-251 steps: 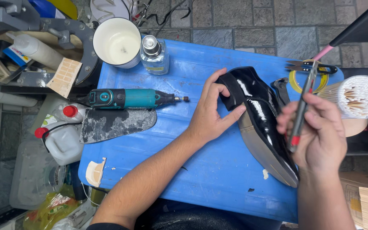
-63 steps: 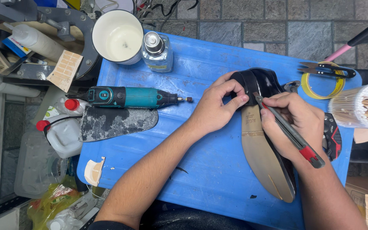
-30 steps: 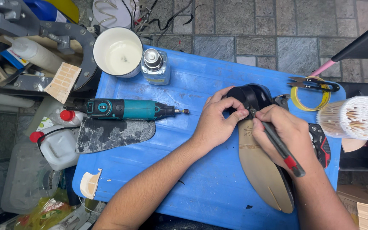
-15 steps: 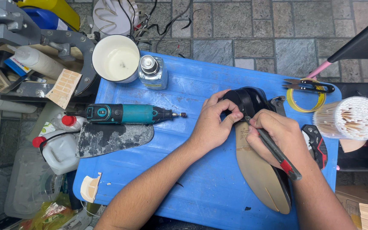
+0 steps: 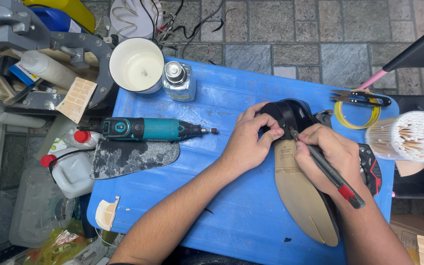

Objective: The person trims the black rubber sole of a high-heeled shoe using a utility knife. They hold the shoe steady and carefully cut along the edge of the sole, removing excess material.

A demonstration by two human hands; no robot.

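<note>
A black dress shoe (image 5: 300, 194) lies sole up on a blue table (image 5: 212, 196), its tan sole facing me and its black heel toward the far side. My left hand (image 5: 249, 142) grips the heel end and steadies it. My right hand (image 5: 330, 154) rests on the shoe and holds a slim black tool with a red end (image 5: 327, 169). The tool's tip touches the sole right next to the heel.
A teal rotary tool (image 5: 148, 129) and a grey worn sole piece (image 5: 131, 157) lie at left. A white cup (image 5: 137, 65) and a small glass bottle (image 5: 178, 81) stand at the far edge. Snips on yellow tape (image 5: 361, 100) and a tub of cotton swabs (image 5: 408, 136) sit right.
The shoe lay glossy upper up at first; it has been turned sole up. My right hand has brought the tool's tip down to the sole at the heel, while my left hand stays on the heel.
</note>
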